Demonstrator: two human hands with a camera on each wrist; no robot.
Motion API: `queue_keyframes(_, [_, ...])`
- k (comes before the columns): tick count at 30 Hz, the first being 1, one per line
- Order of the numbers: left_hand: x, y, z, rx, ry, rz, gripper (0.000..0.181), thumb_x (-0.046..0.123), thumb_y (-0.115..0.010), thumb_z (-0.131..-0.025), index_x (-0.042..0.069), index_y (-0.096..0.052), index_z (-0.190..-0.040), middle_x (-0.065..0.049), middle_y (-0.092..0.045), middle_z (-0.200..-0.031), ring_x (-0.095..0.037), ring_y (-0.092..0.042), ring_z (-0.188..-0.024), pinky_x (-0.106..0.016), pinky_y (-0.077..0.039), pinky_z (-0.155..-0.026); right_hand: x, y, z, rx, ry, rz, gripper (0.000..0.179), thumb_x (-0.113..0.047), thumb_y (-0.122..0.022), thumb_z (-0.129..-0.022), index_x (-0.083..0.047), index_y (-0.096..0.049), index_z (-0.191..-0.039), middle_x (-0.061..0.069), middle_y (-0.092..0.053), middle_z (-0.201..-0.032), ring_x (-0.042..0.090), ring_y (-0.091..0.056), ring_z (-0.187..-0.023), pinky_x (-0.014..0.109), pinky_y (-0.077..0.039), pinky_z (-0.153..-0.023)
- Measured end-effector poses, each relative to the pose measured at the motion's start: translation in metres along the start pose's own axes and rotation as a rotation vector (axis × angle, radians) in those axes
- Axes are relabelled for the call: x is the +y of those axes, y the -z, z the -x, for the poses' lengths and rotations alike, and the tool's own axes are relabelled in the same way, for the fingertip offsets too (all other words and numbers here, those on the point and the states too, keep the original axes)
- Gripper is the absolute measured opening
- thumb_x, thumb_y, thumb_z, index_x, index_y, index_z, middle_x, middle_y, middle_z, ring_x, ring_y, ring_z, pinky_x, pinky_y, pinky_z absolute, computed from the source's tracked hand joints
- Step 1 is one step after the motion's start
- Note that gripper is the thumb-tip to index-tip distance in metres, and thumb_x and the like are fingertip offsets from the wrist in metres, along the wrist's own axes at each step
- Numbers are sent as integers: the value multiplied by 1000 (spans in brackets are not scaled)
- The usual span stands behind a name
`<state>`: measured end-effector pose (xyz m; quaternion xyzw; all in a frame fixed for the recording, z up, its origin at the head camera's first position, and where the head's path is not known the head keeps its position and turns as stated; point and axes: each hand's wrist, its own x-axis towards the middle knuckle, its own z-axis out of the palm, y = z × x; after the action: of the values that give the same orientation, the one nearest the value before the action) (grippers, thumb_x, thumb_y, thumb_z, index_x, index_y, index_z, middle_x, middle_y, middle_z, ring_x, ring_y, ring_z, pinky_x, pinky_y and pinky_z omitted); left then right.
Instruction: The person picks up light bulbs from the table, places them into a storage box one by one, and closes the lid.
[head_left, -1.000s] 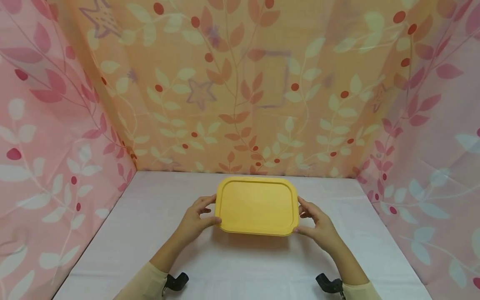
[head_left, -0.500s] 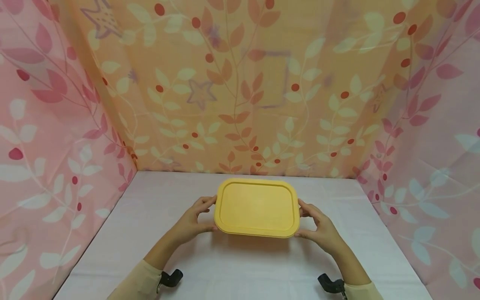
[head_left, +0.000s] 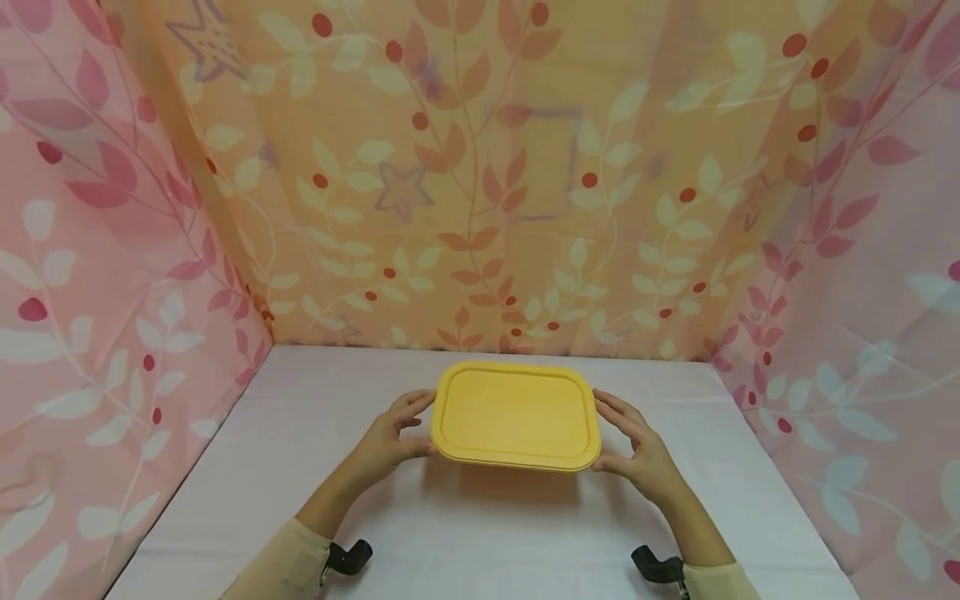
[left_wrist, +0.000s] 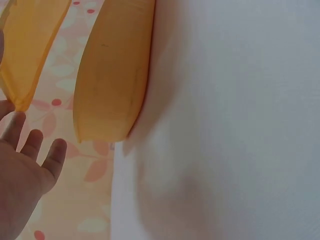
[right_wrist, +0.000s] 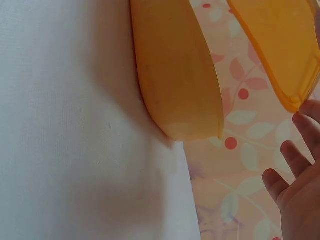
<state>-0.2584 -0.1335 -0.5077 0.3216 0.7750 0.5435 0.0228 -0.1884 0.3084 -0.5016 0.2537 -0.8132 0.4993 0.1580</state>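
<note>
A yellow rectangular lid (head_left: pixel 517 417) with rounded corners is held level between both hands, over the table. My left hand (head_left: pixel 386 442) holds its left end, thumb at the near corner and forefinger toward the far one. At the opposite end, my right hand (head_left: pixel 648 458) grips it the same way. The wrist views show a matching yellow container (left_wrist: pixel 115 75) standing on the white surface, with a gap between its rim and the raised lid. From the head view the lid hides this container. The lower fingers of both hands stick out free of the lid.
White cloth (head_left: pixel 525 550) covers the table. An orange leaf-patterned curtain (head_left: pixel 480 208) hangs behind it, with pink patterned curtains on the left (head_left: pixel 112 292) and right (head_left: pixel 862 333). Black wrist mounts (head_left: pixel 350 557) show at both sleeves.
The lid has shifted only slightly, its far edge a little lower in view. My left thumb has slid from over the lid's edge to beside it. The right fingers have shifted a little.
</note>
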Motion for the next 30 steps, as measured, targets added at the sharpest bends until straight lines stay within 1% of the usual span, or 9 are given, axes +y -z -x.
queue_keyframes(4, [-1, 0, 0, -23, 23, -7, 88, 24, -86, -81, 21, -42, -158, 9, -32, -167, -19, -26, -154, -41, -44, -113, 0, 0, 1, -5, -47, -3, 95, 2, -91, -67, -5, -49, -152, 13, -40, -161, 13, -31, -151, 10, -25, -117])
queue_keyframes(7, [-2, 1, -3, -27, 27, -18, 88, 25, -85, -82, 24, -40, -158, 12, -31, -167, -16, -26, -155, -44, -44, -114, -1, 0, -1, 4, -66, 9, 93, 1, -91, -69, -8, -50, -152, 11, -41, -162, 11, -31, -151, 9, -25, -117])
queue_keyframes(11, [-4, 4, -8, -27, 22, -40, 89, 22, -85, -82, 25, -40, -158, 13, -32, -166, -15, -27, -155, -49, -43, -115, 1, -1, -5, 10, -68, 21, 91, 1, -91, -69, -9, -51, -151, 11, -42, -161, 18, -33, -151, 9, -25, -116])
queue_keyframes(13, [-6, 5, -11, -32, 25, -47, 89, 21, -85, -82, 24, -40, -158, 13, -32, -166, -16, -27, -155, -49, -43, -115, 4, -2, -6, 8, -77, 13, 90, 1, -90, -71, -9, -51, -151, 10, -42, -162, 20, -33, -151, 8, -25, -116])
queue_keyframes(17, [-10, 6, -15, -39, 39, -44, 90, 19, -86, -82, 23, -39, -159, 12, -31, -166, -17, -27, -155, -55, -41, -115, 8, -3, -8, -15, -112, -14, 87, -2, -88, -76, -12, -49, -153, 6, -39, -164, 19, -30, -153, 7, -23, -116])
queue_keyframes(19, [-12, 6, -16, -41, 42, -41, 90, 20, -86, -82, 22, -39, -159, 11, -31, -166, -18, -26, -155, -57, -40, -115, 10, -3, -8, -27, -132, -14, 86, -5, -87, -78, -14, -48, -154, 4, -38, -165, 17, -29, -154, 6, -22, -115])
queue_keyframes(23, [-15, 6, -17, -52, 64, -21, 91, 26, -86, -81, 22, -39, -159, 11, -32, -166, -17, -25, -156, -58, -37, -117, 16, -4, -6, -47, -153, -12, 86, -7, -88, -78, -15, -48, -155, 5, -37, -165, 20, -28, -154, 5, -21, -114])
queue_keyframes(26, [-17, 5, -17, -62, 96, -5, 93, 31, -87, -80, 23, -39, -159, 14, -31, -166, -14, -24, -156, -57, -35, -119, 20, -6, -4, -58, -153, -17, 89, -8, -89, -77, -13, -47, -155, 8, -36, -166, 25, -25, -155, 4, -20, -114])
queue_keyframes(30, [-20, 4, -17, -65, 115, -6, 94, 36, -87, -79, 23, -39, -159, 14, -31, -166, -14, -23, -156, -56, -34, -120, 22, -9, -3, -64, -160, -6, 91, -11, -90, -76, -13, -46, -155, 8, -35, -166, 31, -24, -155, 4, -20, -114])
